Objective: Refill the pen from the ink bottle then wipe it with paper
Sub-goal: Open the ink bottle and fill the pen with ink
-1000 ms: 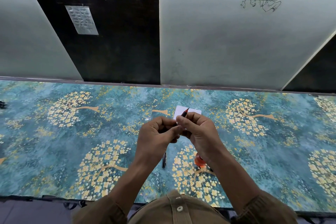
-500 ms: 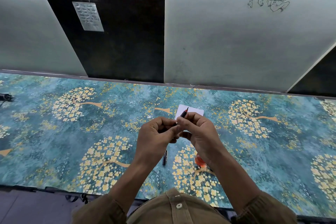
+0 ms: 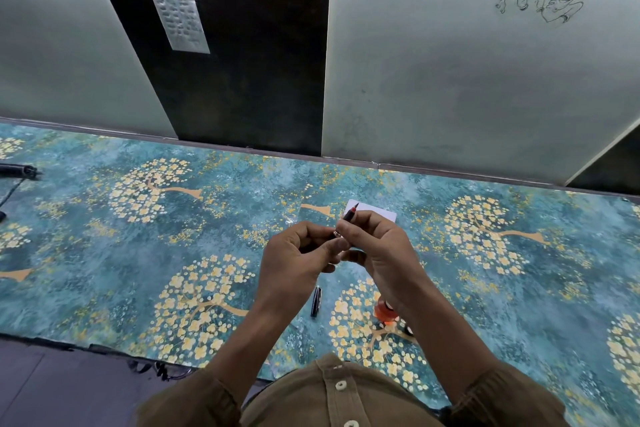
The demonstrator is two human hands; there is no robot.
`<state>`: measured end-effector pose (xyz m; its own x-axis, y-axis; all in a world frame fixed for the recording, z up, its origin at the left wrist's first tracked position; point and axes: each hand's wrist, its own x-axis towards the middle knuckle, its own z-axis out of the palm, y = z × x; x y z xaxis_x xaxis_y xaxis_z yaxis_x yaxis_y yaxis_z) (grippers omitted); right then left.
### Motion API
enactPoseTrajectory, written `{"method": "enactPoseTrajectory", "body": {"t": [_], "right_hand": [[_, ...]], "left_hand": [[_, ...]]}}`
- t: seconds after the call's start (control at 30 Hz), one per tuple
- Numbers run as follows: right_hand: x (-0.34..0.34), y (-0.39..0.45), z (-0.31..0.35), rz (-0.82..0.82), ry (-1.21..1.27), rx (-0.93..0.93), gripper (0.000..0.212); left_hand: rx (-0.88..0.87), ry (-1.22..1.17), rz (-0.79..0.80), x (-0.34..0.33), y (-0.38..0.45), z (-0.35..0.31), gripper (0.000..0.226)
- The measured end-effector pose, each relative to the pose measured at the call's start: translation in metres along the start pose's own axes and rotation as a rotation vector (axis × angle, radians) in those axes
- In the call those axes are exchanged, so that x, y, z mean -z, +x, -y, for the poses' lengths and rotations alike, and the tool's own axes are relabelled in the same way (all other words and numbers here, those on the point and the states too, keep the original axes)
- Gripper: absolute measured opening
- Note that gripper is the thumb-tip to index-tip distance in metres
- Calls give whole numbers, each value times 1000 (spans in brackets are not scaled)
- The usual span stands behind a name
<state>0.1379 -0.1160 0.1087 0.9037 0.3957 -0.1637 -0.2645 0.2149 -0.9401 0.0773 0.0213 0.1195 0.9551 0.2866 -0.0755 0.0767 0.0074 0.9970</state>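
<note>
A dark pen [image 3: 349,213] with a red nib points up and away above the table. My right hand [image 3: 377,250] pinches its front section. My left hand [image 3: 294,260] grips the rear end of the pen, close against the right hand; most of the barrel is hidden by my fingers. A white piece of paper [image 3: 379,213] lies on the table just beyond my hands. A small ink bottle [image 3: 383,313] with orange-red ink stands under my right wrist, partly hidden. A black pen cap [image 3: 316,301] lies on the table between my forearms.
The table wears a teal cloth [image 3: 138,253] with yellow tree prints. A black object with a cable [image 3: 19,170] lies at the far left. A wall of pale and dark panels [image 3: 450,80] rises behind the table. The cloth's front edge runs by my chest.
Both hands keep hold of the pen at the same spot above the paper. The camera has tilted slightly; the fingers have shifted a little on the pen.
</note>
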Motion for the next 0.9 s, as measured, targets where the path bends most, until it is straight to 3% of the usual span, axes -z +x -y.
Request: {"method": "enactPoseTrajectory", "body": {"t": [0.17,0.37,0.53,0.73,0.9], "right_hand": [[2,12,1,0,-27,-2,24],[2,24,1,-9,-6,-23,10],[2,38,-2,5,-38,-25,17],[-1,48,-1,-15,-101,-4,26],[4,49,-1,-25,-63,-36,6]], "left_hand": [[5,-4,2,0,12,0,15],[31,-15,-10,2,24,4,13],[28,1,-23,6,34,7,24],[28,3,-16,5,46,8,12],[64,-1,-2,2,50,14,6]]}}
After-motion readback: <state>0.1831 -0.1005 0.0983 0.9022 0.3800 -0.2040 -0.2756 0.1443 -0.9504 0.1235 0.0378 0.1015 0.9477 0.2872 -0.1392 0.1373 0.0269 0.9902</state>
